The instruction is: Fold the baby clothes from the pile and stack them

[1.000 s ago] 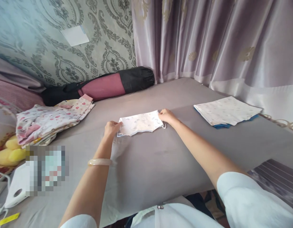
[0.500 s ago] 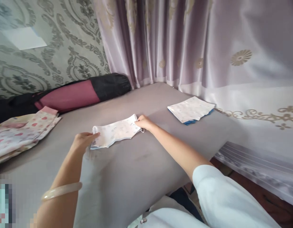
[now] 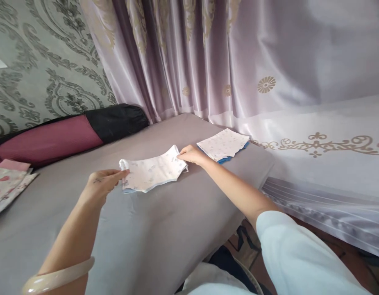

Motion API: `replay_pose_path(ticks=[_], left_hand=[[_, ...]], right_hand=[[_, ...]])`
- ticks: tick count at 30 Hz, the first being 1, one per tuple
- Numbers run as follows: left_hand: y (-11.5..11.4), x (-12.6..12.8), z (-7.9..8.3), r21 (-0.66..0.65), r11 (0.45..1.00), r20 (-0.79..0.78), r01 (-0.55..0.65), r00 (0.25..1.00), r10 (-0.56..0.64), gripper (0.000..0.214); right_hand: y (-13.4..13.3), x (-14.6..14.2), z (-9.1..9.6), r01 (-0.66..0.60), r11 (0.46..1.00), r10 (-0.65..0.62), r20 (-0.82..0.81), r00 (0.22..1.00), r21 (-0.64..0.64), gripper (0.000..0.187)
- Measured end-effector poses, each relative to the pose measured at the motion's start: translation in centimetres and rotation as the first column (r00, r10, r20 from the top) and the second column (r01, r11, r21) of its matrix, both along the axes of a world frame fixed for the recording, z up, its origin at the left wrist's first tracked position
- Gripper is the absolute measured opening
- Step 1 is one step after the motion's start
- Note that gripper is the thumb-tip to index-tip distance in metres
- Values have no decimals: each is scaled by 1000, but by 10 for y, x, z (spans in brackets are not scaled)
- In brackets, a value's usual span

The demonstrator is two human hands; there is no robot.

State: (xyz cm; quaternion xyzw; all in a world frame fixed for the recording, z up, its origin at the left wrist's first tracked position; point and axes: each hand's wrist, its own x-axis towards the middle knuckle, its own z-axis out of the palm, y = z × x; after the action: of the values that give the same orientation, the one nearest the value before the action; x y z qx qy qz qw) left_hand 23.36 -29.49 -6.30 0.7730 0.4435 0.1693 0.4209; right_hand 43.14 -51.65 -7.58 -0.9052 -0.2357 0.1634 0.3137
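Note:
A small white printed garment, folded, is held just above the grey bed sheet. My left hand pinches its left end, fingers closed on the cloth. My right hand grips its right end, also closed on the fabric. A pale bangle sits on my left wrist. A little to the right of my right hand lies a flat pile of folded cloths, white on top with blue underneath.
A rolled maroon mat in a black bag lies along the patterned wall. Folded heart-print clothes sit at the left edge. Lilac curtains hang behind and to the right, down past the bed's edge.
The view has swung to the right, and the garment has been lifted and carried rightward between both hands, closer to the folded pile. The left-side clothes and iron have slid out of view.

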Motion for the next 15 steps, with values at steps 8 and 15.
replay_pose_path(ticks=[8, 15], left_hand=[[-72, 71, 2, -166, 966, 239, 196, 959, -154, 25], [-128, 127, -2, -280, 916, 373, 287, 912, -172, 18]], right_hand=[[-84, 51, 25, 210, 977, -212, 56, 976, 49, 19], [-130, 86, 40, 404, 909, -398, -72, 914, 103, 16]])
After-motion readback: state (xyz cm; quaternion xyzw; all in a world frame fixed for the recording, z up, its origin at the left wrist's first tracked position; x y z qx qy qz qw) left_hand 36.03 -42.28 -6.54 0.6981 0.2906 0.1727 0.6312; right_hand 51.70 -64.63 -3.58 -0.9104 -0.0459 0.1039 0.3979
